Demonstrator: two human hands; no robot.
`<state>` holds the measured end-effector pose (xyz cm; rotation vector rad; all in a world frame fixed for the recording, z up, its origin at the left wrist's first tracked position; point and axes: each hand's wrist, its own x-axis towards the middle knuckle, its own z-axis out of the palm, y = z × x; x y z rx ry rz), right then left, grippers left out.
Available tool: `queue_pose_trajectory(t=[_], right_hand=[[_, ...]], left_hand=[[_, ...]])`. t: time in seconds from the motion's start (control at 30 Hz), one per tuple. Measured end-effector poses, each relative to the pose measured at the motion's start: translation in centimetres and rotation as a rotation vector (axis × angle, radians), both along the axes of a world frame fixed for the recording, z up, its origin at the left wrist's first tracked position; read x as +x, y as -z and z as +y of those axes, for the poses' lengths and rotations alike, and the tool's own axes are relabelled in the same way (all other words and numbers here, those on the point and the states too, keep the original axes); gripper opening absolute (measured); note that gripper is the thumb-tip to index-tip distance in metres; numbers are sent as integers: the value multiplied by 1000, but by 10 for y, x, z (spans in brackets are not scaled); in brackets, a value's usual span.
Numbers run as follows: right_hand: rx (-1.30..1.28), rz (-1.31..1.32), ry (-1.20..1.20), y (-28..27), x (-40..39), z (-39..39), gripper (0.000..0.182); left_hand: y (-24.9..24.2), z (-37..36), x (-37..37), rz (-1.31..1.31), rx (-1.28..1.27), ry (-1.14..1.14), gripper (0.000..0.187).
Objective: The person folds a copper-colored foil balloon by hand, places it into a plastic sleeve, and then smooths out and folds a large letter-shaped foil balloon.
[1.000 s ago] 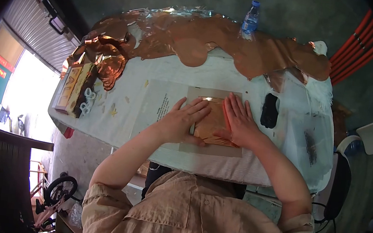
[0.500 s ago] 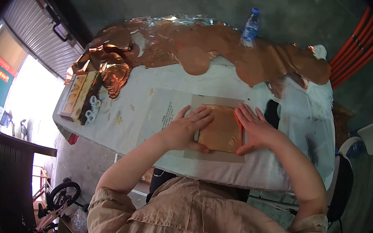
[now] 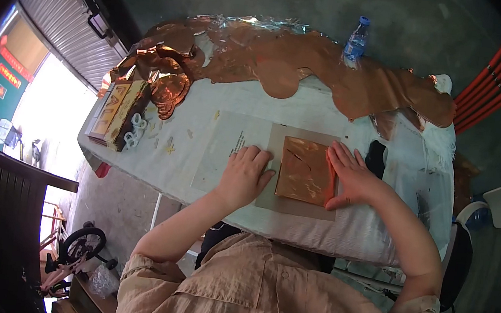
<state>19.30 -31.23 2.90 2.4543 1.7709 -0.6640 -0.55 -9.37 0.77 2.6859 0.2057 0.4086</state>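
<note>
Glossy, creased copper foil square point(image 3: 306, 170) on matt grey card point(image 3: 270, 197); shiny crumpled copper foil sheets point(image 3: 286, 58) over the bench's point(image 3: 316, 229) white cloth; clear plastic bottle point(image 3: 356, 40).

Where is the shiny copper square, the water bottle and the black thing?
copper square point(image 3: 305, 170): head view, middle of its foil face.
water bottle point(image 3: 355, 43): head view, its label.
black thing point(image 3: 376, 158): head view, its middle.

Printed text on the paper sheet point(image 3: 227, 147) too small to read; left hand point(image 3: 244, 177) covers its corner.
</note>
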Motion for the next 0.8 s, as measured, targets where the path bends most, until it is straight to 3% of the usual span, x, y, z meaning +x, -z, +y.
queue_pose_trajectory(t=[0.33, 0.53, 0.8], right_hand=[[0, -13, -1, 1, 1, 0, 139], [3, -15, -5, 0, 0, 0, 137], [73, -13, -37, 0, -1, 0, 134]], left_hand=[[-7, 1, 5, 12, 8, 66, 19], [-19, -8, 10, 110, -21, -49, 16], [-23, -21, 13, 16, 60, -120, 15]])
